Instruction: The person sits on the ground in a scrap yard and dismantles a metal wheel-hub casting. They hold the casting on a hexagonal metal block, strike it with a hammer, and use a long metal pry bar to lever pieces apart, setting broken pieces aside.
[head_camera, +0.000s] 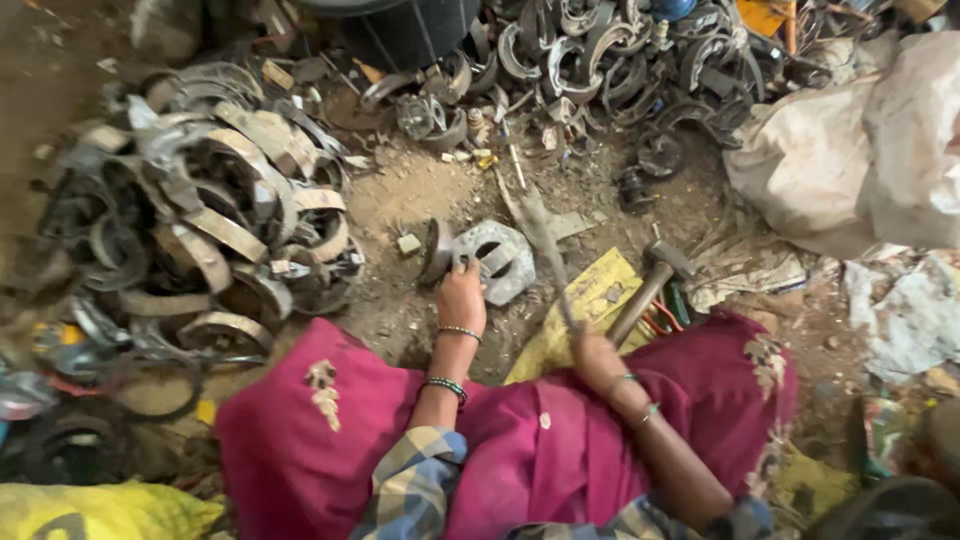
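Note:
My left hand (462, 298) rests on a curved grey metal brake-shoe piece (498, 258) lying on the dirt and grips its near edge. My right hand (594, 352) is closed round the handle of a thin metal tool (545, 245), blurred by motion, raised over that piece. A hammer (650, 283) with a wooden handle lies on the ground just right of my right hand. Both wrists wear bangles. My knees are covered in magenta cloth (330, 430).
A heap of curved metal shoes (215, 225) lies at the left and another (610, 60) at the back. A dark drum (405, 30) stands behind. White sacks (860, 150) are at the right. A yellow sheet (590, 295) lies under the hammer.

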